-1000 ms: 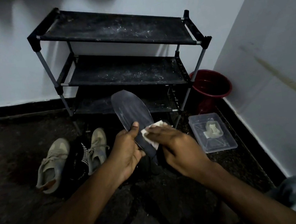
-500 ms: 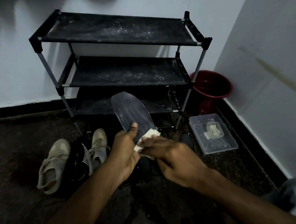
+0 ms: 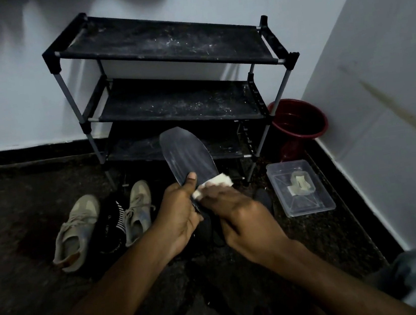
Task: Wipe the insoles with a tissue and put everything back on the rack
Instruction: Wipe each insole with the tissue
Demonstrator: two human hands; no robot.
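Insole [image 3: 188,154], dark grey and flat, tilts up above the dark floor [image 3: 23,208], in front of the black three-shelf rack [image 3: 176,103]. The left hand [image 3: 180,214] grips its lower end, thumb on top. The right hand [image 3: 235,214] pinches a white folded tissue [image 3: 218,182] against it, beside that thumb. Beige lace-up sneakers [image 3: 76,227] lie near the rack's left foot. A clear plastic box [image 3: 300,187] lies near its right foot.
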